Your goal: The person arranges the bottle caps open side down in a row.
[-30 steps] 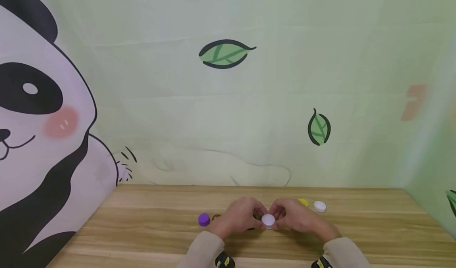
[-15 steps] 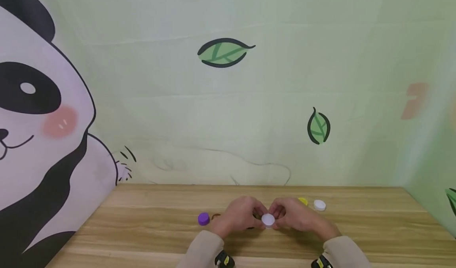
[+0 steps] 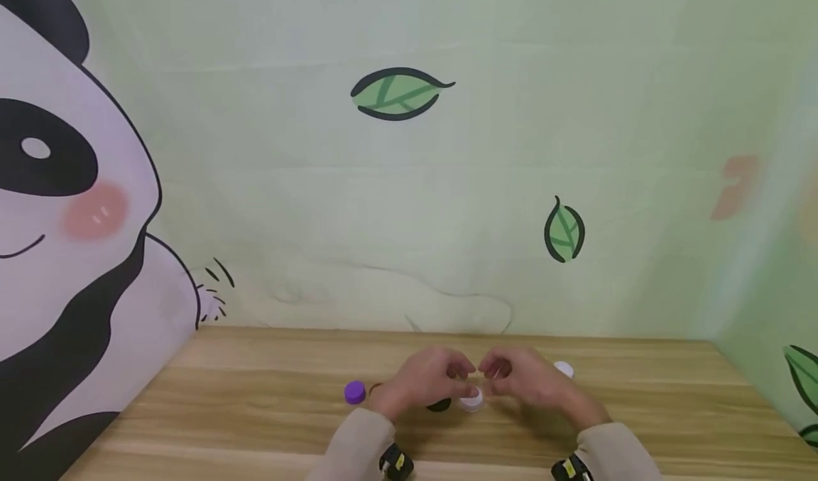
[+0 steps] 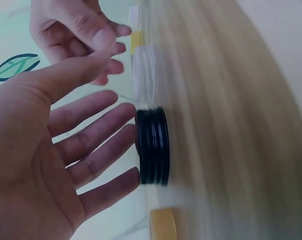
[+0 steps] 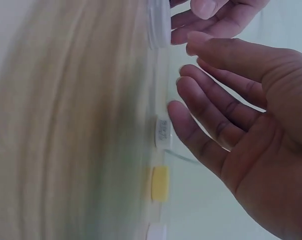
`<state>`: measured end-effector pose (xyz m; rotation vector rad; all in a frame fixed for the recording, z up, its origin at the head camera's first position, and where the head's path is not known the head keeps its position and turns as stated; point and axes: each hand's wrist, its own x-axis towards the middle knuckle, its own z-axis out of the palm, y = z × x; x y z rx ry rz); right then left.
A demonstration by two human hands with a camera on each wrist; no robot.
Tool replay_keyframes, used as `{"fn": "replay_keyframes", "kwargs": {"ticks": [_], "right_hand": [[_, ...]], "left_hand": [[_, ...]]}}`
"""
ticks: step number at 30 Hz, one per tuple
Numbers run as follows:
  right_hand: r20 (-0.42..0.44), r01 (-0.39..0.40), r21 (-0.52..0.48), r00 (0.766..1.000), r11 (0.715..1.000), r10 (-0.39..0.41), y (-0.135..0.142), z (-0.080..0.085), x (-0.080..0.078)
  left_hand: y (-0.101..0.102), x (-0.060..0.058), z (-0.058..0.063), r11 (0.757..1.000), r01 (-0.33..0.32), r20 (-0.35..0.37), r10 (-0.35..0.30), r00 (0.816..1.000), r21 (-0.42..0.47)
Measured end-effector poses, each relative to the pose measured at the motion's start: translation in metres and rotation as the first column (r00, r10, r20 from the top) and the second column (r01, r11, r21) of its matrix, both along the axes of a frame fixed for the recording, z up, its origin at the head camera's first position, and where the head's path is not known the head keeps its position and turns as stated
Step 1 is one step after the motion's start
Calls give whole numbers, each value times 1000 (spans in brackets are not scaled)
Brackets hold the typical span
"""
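Beyond everything runs the green printed backdrop (image 3: 383, 204), and in front of it lies the wooden table (image 3: 255, 435) I am working on. My left hand (image 3: 424, 376) and my right hand (image 3: 529, 376) show the change: half a second ago they pinched one lid between them, and now both have loosened, fingers apart and relaxed, neither gripping anything. So that lid is out of my grip and left to itself; I'd judge this bit of handling at or near its end. The black lid (image 4: 153, 147), ridged round its side, lies to the left; my left fingers come up to its edge, though I cannot tell whether they touch. The white lid (image 3: 470, 403), the one I released, rests on the table between my hands, toward the near side, with my left thumb just over it. These shallow lids are the nearest things to containers I can see; their insides are hidden, so I cannot tell what is in them. Smaller still, the purple cap (image 3: 354, 393) lies to the left, the amber cap (image 4: 163, 225) left of the black lid, the far white cap (image 3: 564, 369) and yellow cap (image 5: 160, 184) to the far right, and a little printed white piece (image 5: 162, 131) beyond my right fingers.
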<state>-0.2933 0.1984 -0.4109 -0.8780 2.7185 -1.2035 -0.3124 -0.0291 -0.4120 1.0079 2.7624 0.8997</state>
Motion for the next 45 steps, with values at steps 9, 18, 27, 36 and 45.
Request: {"fn": "replay_keyframes", "kwargs": {"ticks": [9,18,27,36,45], "right_hand": [[-88,96,35,992,995,-92,11,5,-2],[-169,196,87,969,977,-180,16,6,-5],[-177,243,154,960,958,-215,20,3,-12],[-129,170,195,981,966,-147,27,-2,-20],[-112,119,180,989,976,-100,26,-5,-25]], "left_hand": [[19,-1,-4,997,-41,-72,45,996,61],[38,-4,-6,991,-119,-70,123,990,62],[47,-8,-6,985,-174,-91,172,981,-9],[52,-11,-10,993,-116,-112,112,987,-27],[50,-9,-9,996,-89,-89,90,992,8]]}}
